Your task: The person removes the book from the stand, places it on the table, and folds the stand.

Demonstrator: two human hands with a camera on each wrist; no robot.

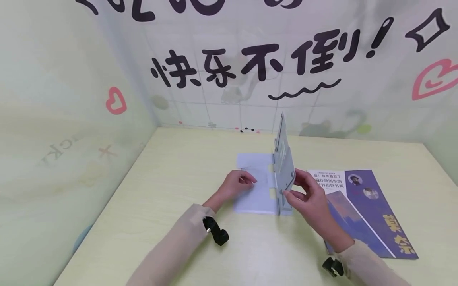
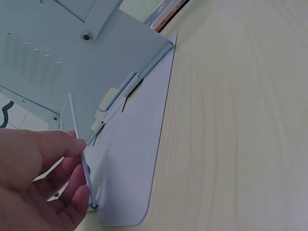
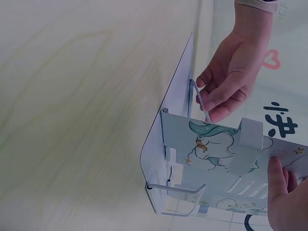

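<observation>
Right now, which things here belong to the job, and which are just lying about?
In the job:
upright panel, held by the right hand
wire loop, pinched by the left hand
flat base plate

Apparently just lying about:
purple-and-white booklet, on the table

From the head view's centre, the pale wood-grain table (image 1: 179, 167) stretches from six o'clock to the foot of the whitish back wall (image 1: 214, 115), which carries faint grid lines and black lettering (image 1: 262, 67) at twelve. A pale green left wall (image 1: 53, 87) stands at nine, with a red heart (image 1: 116, 111) towards ten. A four-pointed star outline (image 1: 412, 34) sits at two. Soft light brightens the table at six.
</observation>
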